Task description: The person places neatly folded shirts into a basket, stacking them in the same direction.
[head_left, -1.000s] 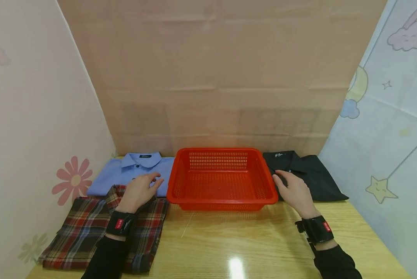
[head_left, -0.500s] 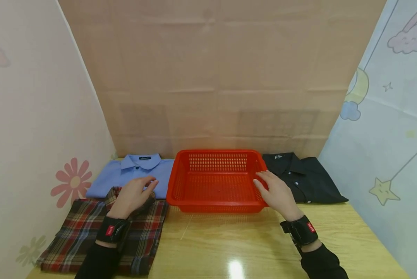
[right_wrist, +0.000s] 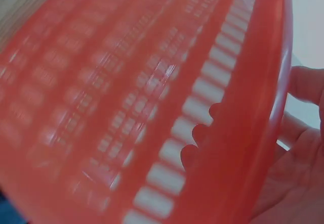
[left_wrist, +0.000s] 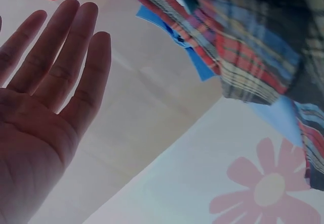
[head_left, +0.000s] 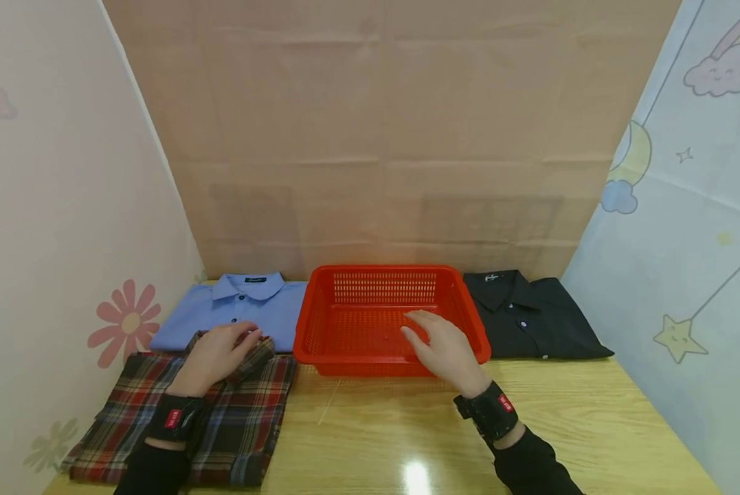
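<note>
My left hand [head_left: 211,359] hovers over the collar end of a folded plaid shirt [head_left: 246,440], its fingers loosely bent with nothing in them. In the left wrist view the palm and fingers [left_wrist: 86,64] show extended, apart from the plaid cloth [left_wrist: 253,47]. My right hand [head_left: 446,350] hangs above the front right part of a red plastic basket [head_left: 394,368], also holding nothing. Through the slotted basket wall [right_wrist: 126,102] in the right wrist view, fingertips show faintly behind the red plastic. No item shows inside the basket.
Behind the plaid shirt lies a folded light blue shirt [head_left: 184,320], left of the basket. A folded black shirt [head_left: 561,323] sits on its right. All rest on a wooden table [head_left: 357,440], with brown paper [head_left: 370,137] behind and patterned sheets at both sides.
The right hand has moved left, from beside the black shirt to over the basket. My left hand has drawn back slightly down and left over the plaid shirt. The basket and shirts stay put.
</note>
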### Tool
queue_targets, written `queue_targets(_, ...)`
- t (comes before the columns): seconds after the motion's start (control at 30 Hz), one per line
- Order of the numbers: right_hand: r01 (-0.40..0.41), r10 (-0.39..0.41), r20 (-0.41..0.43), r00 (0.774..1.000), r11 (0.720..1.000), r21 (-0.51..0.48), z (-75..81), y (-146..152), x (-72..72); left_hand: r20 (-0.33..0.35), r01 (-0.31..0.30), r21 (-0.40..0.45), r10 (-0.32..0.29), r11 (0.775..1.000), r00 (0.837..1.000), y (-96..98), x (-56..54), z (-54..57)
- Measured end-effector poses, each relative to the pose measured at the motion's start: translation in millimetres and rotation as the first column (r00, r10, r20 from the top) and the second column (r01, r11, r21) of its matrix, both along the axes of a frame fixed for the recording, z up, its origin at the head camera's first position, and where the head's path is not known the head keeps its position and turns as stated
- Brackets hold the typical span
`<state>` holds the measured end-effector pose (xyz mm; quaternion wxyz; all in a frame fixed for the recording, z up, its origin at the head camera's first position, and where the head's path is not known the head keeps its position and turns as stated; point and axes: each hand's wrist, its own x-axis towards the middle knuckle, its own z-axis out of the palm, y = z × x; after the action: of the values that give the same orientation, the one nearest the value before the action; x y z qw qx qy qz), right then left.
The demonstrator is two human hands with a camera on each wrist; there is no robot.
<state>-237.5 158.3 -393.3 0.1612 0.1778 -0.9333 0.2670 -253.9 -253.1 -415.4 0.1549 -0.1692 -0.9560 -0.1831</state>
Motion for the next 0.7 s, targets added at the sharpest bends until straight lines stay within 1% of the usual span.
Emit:
queue_targets(0.13,-0.029,0.03,-0.037,0.999,1.0,0.003,-2.3,-19,0.8,0.002,0.01,-0.002,-0.01,1.0,1.0,-5.6,1.6,-0.7)
queue_targets(0.33,-0.108,0.109,-0.039,0.993,0.994,0.012,-4.9,-44,4.2,-0.023,0.022,-0.006,-0.022,1.0,0.999,-14.3,5.8,-3.4)
queue_targets(0.4,-0.131,0.131,-0.05,0.99,0.991,0.013,-5.2,-52,5.1,-0.024,0.03,-0.005,-0.03,1.0,0.999,-16.9,6.8,-3.5)
queue_targets(0.47,-0.152,0.153,-0.059,0.987,0.988,0.018,-5.6,-60,5.1,-0.033,0.026,-0.015,-0.026,1.0,0.999,-20.0,7.8,-4.0)
queue_targets(0.57,-0.171,0.174,-0.069,0.982,0.984,0.04,-5.9,-71,4.5,-0.012,0.015,-0.014,-0.015,1.0,1.0,-25.3,9.9,-4.5)
queue_targets(0.63,-0.185,0.189,-0.076,0.979,0.981,0.053,-6.3,-77,4.3,0.006,-0.005,-0.012,0.005,1.0,1.0,-28.8,11.4,-4.9)
queue_targets(0.7,-0.192,0.197,-0.078,0.977,0.979,0.067,-7.0,-82,4.3,0.036,-0.02,-0.003,0.02,1.0,0.999,-31.8,13.2,-5.1)
